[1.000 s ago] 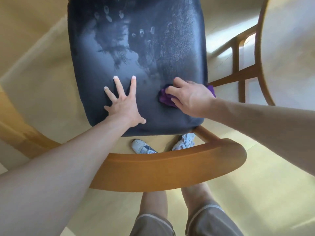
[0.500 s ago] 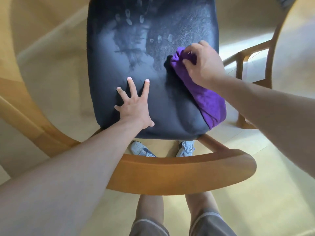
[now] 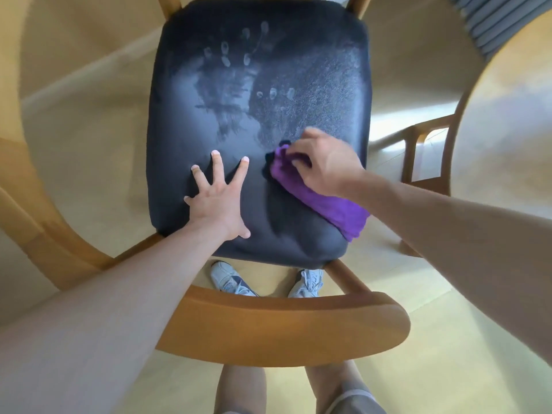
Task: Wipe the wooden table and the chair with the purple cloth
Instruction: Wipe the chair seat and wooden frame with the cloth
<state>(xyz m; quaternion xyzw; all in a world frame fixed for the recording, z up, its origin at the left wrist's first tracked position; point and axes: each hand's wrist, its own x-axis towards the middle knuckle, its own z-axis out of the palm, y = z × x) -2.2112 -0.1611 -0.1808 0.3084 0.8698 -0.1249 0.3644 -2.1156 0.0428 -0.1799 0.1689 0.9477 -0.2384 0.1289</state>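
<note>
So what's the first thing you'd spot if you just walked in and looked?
Ghostly handprints and fingertip marks on the dark chair seat, toward its far end. Next, the bright purple cloth under the right hand near the seat's right edge, while the left hand presses flat beside it.

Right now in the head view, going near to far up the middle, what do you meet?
Knees → chair backrest → shoes → left hand flat on the seat → fingerprints in the dust.
</note>
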